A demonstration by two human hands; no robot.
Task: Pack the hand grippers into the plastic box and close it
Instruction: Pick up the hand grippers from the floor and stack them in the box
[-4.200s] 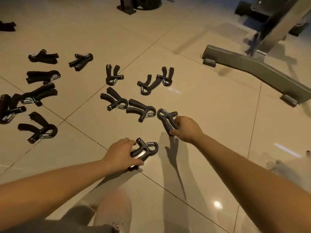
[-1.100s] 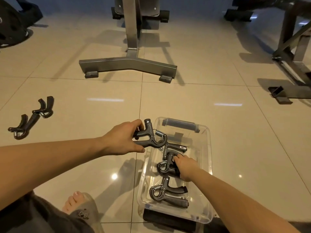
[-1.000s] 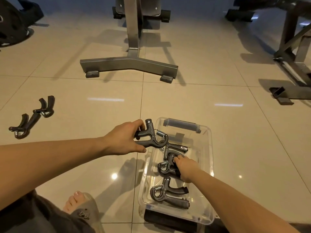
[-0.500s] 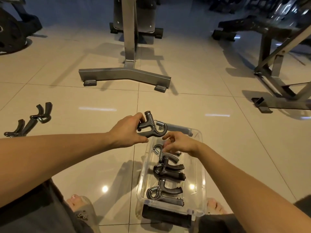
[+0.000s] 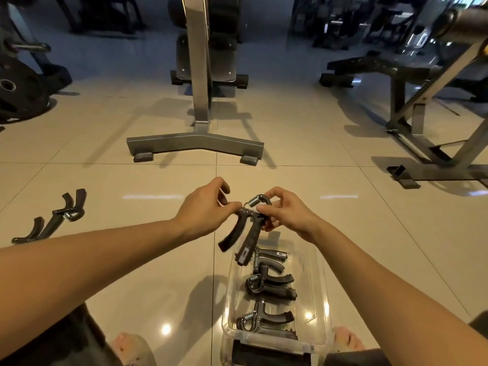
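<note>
Making out no readable text: small pale marks showing on the handle of the raised hand gripper point(image 5: 248, 233) and on the farthest hand gripper point(image 5: 270, 256) in the box point(image 5: 321, 286), both too blurred.

Hand grippers point(image 5: 272, 286) in plastic box point(image 5: 323, 299)

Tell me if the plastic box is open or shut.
Open. No lid covers the plastic box; hand grippers lie exposed inside while the left hand and right hand hold another gripper.
</note>
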